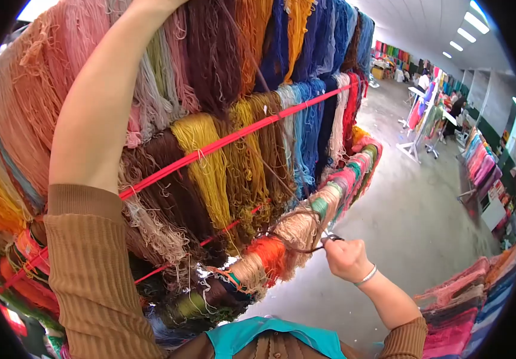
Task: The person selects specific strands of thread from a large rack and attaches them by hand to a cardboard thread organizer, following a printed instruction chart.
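Observation:
My left arm reaches up past the top edge, so the fingers of my left hand are out of sight; only the wrist end shows beside the upper skeins. Below right, my right hand [346, 257] is closed on scissors [332, 238] with dark handles. A dark brown strand [297, 246] loops beside the scissors, across a roll wound with beige yarn [298, 230] and orange yarn [267, 254]. Behind hang yellow skeins [204, 149], brown skeins [213, 66] and blue skeins [309, 119]. A red strap [240, 133] runs diagonally in front of them.
Pink and salmon skeins [18, 102] hang at the left. Grey floor [377, 209] lies to the right. Farther back are white stands [412, 146], people and racks of coloured yarn [482, 158]. More skeins [458, 305] are at the lower right.

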{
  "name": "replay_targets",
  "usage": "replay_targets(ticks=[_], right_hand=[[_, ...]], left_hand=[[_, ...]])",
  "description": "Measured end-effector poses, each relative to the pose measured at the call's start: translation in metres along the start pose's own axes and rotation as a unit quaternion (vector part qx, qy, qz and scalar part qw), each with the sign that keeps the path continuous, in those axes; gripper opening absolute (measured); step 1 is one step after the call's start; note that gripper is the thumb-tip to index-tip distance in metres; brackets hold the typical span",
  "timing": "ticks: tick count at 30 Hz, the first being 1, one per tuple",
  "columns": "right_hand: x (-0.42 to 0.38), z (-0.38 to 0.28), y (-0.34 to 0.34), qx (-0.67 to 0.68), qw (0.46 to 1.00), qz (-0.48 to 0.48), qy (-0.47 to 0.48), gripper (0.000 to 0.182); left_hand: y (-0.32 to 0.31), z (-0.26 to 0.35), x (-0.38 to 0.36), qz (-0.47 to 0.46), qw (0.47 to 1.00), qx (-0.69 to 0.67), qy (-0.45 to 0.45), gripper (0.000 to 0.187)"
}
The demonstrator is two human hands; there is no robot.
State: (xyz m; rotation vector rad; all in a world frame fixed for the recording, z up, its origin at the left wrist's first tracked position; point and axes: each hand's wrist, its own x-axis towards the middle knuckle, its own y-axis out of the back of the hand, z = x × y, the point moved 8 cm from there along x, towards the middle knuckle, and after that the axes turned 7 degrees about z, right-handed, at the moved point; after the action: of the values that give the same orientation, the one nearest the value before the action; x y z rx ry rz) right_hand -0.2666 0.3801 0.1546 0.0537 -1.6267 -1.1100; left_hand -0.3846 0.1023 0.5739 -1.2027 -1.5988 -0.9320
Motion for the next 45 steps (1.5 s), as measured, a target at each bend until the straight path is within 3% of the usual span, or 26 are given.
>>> replay_targets(ticks=[2,6,8,12,13,15,16,17,21,33,34,36,38,40,42,44,45], right_hand=[[0.009,-0.015,0.011,-0.005,0.999,-0.03,0.019,0.012],[0.028,-0.024,0.046,0.007,1.0,0.003,0.002,0.017],[0.022,-0.031,0.045,-0.065,0.996,-0.048,0.043,0.016],[0.027,-0.053,0.036,-0.048,0.989,-0.09,0.107,0.012],[0.037,-0.069,0.037,-0.045,0.987,-0.086,0.13,0.01],[0.043,-0.086,0.031,-0.045,0.98,-0.12,0.154,0.01],[0.044,-0.093,0.025,-0.043,0.97,-0.157,0.18,0.01],[0.044,-0.096,0.019,-0.014,0.965,-0.183,0.185,0.012],[0.042,-0.11,0.001,0.068,0.949,-0.203,0.23,0.013],[0.036,-0.106,-0.024,0.118,0.923,-0.28,0.237,0.008],[0.047,-0.09,-0.017,0.101,0.941,-0.276,0.17,0.002],[0.059,-0.049,0.008,0.076,0.973,-0.198,0.093,0.007],[0.062,-0.003,0.05,0.079,0.995,-0.047,-0.029,0.015],[0.044,0.048,0.092,0.105,0.975,0.108,-0.166,0.018],[0.018,0.08,0.12,0.099,0.933,0.143,-0.315,0.014],[-0.019,0.097,0.118,0.036,0.946,0.131,-0.293,0.013],[-0.037,0.096,0.112,-0.027,0.956,0.117,-0.269,0.013]], left_hand=[[-0.002,0.001,0.0,0.004,1.0,0.01,-0.017,0.041],[-0.002,-0.003,0.005,-0.024,1.0,-0.002,0.011,0.042],[-0.003,-0.003,0.005,-0.045,0.999,-0.002,0.006,0.044],[-0.002,-0.015,0.005,-0.058,0.998,-0.001,0.005,0.045],[0.002,-0.018,0.002,-0.038,0.973,-0.217,-0.075,0.045],[0.025,-0.003,0.002,-0.011,0.894,-0.422,-0.153,0.044],[0.005,0.002,0.008,-0.049,0.972,-0.215,-0.084,0.043],[-0.003,-0.003,0.009,-0.086,0.996,0.004,-0.011,0.041],[-0.008,-0.008,0.011,-0.086,0.996,-0.007,0.012,0.038],[0.004,-0.008,0.01,-0.131,0.991,-0.024,0.02,0.034],[0.003,-0.012,0.011,-0.138,0.989,-0.04,0.04,0.035],[0.006,-0.015,0.012,-0.146,0.986,-0.054,0.06,0.036],[0.01,-0.015,0.013,-0.166,0.979,-0.106,0.052,0.039],[-0.007,-0.02,0.022,-0.164,0.98,-0.107,0.01,0.04],[-0.018,-0.019,0.025,-0.206,0.968,-0.146,-0.016,0.039],[-0.009,-0.018,0.024,-0.209,0.967,-0.145,0.026,0.037],[-0.024,-0.012,0.028,-0.22,0.97,-0.086,-0.048,0.037]])
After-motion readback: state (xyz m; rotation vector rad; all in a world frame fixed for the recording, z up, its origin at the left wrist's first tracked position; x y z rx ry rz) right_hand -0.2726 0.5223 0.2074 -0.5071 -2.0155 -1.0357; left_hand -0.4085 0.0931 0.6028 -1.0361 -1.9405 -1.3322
